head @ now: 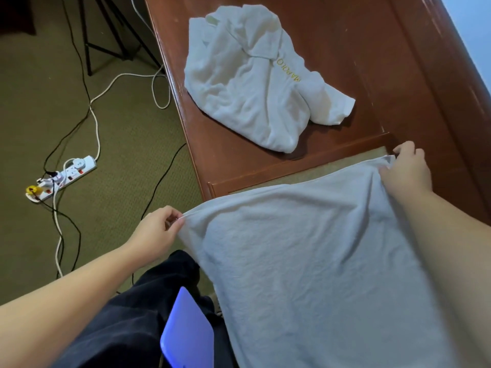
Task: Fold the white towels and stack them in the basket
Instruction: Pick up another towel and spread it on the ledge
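A white towel [313,251] hangs spread out in front of me, stretched between both hands. My left hand [156,229] pinches its left top corner. My right hand [406,171] pinches its right top corner, close to the desk's near edge. A second white towel [252,83], crumpled and with yellow embroidered letters, lies on the brown wooden desk [372,75] beyond the held one. No basket shows in this view.
A white power strip [63,176] with plugs and several black and white cables lies on the olive carpet at the left. Black stand legs [106,41] rise at the top left. A blue glowing object [188,333] sits by my dark trousers.
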